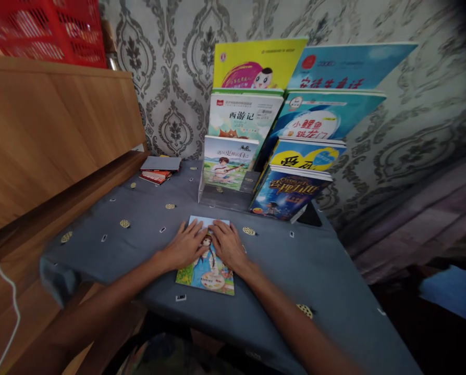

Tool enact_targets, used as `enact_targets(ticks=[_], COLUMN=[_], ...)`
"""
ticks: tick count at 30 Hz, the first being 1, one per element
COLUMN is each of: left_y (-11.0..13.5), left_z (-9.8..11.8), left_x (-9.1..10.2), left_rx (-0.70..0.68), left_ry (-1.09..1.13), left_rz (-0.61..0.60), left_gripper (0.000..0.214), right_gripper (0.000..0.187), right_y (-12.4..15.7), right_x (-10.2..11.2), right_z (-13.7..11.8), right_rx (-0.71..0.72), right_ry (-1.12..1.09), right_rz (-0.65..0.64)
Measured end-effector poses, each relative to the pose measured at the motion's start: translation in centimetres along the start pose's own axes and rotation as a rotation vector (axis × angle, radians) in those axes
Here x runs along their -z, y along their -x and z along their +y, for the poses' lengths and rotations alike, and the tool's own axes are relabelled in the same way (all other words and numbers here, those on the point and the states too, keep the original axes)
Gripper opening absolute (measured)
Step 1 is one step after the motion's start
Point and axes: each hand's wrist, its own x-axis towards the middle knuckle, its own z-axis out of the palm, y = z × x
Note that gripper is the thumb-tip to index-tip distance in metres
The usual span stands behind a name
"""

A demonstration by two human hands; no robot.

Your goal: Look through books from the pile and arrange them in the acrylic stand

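Observation:
A thin picture book with a cartoon girl on its cover lies flat on the grey tablecloth. My left hand rests palm down on the book's upper left part, fingers stretched out. My right hand lies flat on its upper right part, fingers also spread, close beside the left hand. Neither hand grips anything.
A tiered clear display stand behind the book holds several children's books, such as a green-cover one and a dark blue one. A small stack of books lies at the back left. A wooden headboard borders the left.

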Motion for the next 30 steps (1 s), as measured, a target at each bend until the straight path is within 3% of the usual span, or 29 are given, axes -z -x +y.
enact_targets(ticks=[10, 30], left_y=[-2.7, -2.6], left_z=[-0.1, 0.4], left_x=[-0.2, 0.2], left_rx=[0.022, 0.142], left_ry=[-0.074, 0.004], left_rz=[0.056, 0.093], left_gripper=[0.048, 0.044], right_gripper=[0.039, 0.046], right_y=[0.0, -0.2], right_x=[-0.1, 0.3], right_z=[0.3, 1.0], right_rx=[-0.005, -0.089], right_ry=[-0.028, 0.077], right_rz=[0.009, -0.015])
